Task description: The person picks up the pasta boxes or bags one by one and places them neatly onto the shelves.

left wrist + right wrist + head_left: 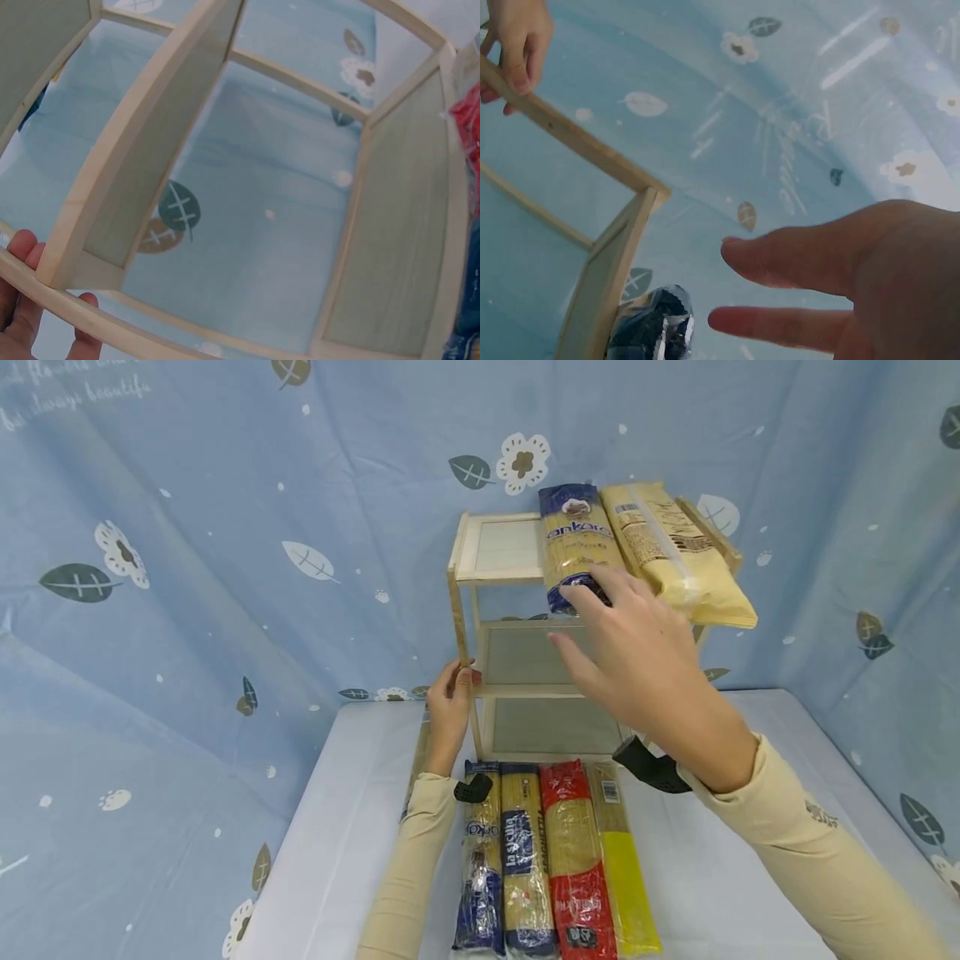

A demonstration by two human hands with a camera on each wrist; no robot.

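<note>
A three-tier wooden shelf rack (456, 610) stands on the table. My left hand (448, 714) grips its left front post at about the middle tier; in the left wrist view, fingertips (22, 244) show around the wooden rail. Two spaghetti packs lie on the top tier: a blue-ended one (581, 535) marked ankara, and a pale yellow one (652, 547) to its right with clear tape across. My right hand (645, 647) hovers at the front of the blue-ended pack, thumb and fingers spread. In the right wrist view a gap shows between its fingertips and that pack's dark end (652, 326).
In front of the rack, several pasta packs lie side by side on the white table (330, 860): a blue one (480, 852), a navy-labelled one (527, 852), a red one (577, 852) and a yellow one (628, 877). A blue patterned curtain (225, 610) hangs behind and at both sides.
</note>
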